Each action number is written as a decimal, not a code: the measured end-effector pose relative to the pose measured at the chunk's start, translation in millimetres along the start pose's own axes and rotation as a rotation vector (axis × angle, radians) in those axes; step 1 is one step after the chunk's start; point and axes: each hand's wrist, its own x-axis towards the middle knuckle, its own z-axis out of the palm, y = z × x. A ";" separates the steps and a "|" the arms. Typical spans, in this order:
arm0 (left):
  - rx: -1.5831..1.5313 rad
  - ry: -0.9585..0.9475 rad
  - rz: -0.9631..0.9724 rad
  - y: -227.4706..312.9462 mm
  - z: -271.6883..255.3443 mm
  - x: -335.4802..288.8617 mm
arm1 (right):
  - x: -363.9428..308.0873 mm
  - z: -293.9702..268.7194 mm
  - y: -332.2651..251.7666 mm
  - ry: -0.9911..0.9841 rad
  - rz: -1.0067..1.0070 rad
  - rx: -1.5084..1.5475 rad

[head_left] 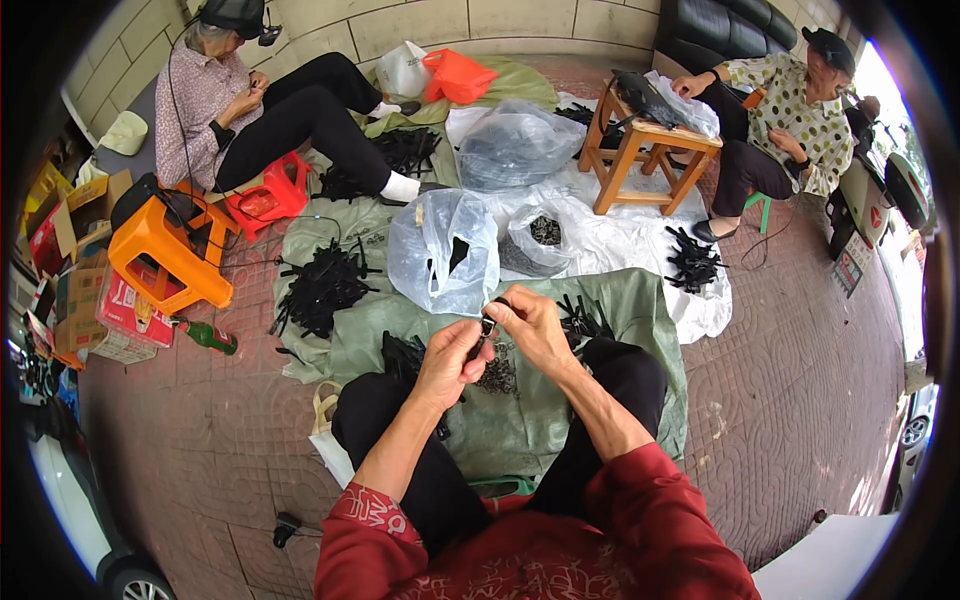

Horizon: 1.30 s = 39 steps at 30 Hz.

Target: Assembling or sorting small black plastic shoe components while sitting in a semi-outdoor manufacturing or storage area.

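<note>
While pinched, small black part (487, 327) between left hand (447, 364), right hand (533, 325)

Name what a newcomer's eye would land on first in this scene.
At centre, the left hand and right hand pinch a small black part above a green sheet. An orange plastic stool glows at left; black strip piles lie beyond.
</note>
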 end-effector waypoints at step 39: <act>0.053 0.285 0.276 -19.4 -5.2 2.0 | -34.1 34.6 33.8 -0.226 0.386 0.724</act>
